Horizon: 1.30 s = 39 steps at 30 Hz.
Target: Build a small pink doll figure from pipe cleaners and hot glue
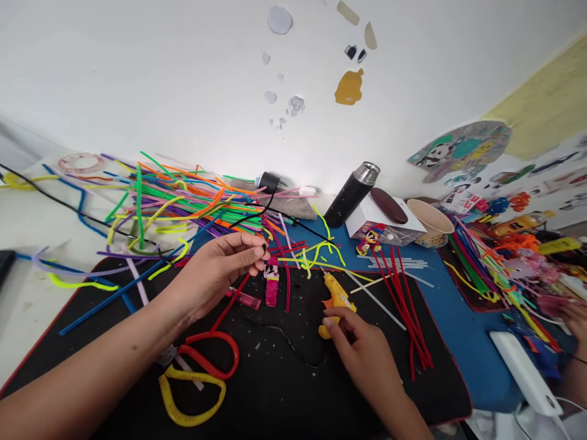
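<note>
My left hand (pixel 236 260) is held above the mat, thumb and fingertips pinched on a small black piece (pixel 265 247) too small to name. Just below its fingertips lies a pink pipe-cleaner figure (pixel 272 287) with a white, black and yellow top. My right hand (pixel 364 348) has its fingers on the handle of a yellow glue gun (pixel 337 290), whose nozzle points away from me. Part of the handle is hidden by the fingers. Red-and-yellow-handled scissors (pixel 233 360) lie beneath my left forearm. A pink-capped clear tool (pixel 247 299) rests near the figure.
A heap of colourful pipe cleaners (pixel 183 201) spreads at the back left. Behind the black mat (pixel 284 397) stand a black thermos (pixel 348 198), a white box (pixel 385 226) and a bowl (pixel 431 220). Red pipe cleaners (pixel 408 318) lie right. Another person's hand (pixel 575 318) is at far right.
</note>
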Motion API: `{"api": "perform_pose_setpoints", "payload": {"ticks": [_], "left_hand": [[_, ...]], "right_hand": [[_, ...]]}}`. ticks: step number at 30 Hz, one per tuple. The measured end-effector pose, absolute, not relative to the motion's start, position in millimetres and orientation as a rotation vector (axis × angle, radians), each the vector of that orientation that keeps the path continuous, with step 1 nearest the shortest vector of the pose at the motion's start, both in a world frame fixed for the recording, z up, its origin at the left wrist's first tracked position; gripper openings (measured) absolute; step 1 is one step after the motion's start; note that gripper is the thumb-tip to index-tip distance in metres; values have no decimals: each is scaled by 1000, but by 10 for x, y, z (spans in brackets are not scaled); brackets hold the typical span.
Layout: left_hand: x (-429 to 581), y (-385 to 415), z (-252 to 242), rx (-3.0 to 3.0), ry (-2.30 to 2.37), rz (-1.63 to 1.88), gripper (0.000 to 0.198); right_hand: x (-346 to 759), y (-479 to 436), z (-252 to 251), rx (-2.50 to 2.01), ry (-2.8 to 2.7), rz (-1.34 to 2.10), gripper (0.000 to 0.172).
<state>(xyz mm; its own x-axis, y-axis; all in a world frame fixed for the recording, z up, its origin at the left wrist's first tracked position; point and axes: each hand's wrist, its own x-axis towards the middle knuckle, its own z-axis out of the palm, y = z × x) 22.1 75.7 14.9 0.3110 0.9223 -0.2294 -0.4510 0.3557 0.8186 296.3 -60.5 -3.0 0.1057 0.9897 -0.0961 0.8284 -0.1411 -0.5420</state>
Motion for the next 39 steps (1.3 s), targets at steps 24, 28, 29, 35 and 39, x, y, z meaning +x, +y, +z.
{"api": "perform_pose_setpoints", "payload": {"ticks": [24,28,29,35,39], "left_hand": [[519,356,142,635,764,711,28],[556,289,137,564,737,701,28],[549,289,142,544,717,711,27],[462,348,251,473,657,773,26],[436,340,338,483,654,797,28]], "right_hand": [[2761,-633,148,-1755,-1622,685,20],[2506,-467,246,-1590,-1700,664,20],[2450,-422,254,-1544,-1734,679,21],[2302,-259,241,-1293,-1584,873,26],[2248,-219,211,-1274,-1346,983,27]]}}
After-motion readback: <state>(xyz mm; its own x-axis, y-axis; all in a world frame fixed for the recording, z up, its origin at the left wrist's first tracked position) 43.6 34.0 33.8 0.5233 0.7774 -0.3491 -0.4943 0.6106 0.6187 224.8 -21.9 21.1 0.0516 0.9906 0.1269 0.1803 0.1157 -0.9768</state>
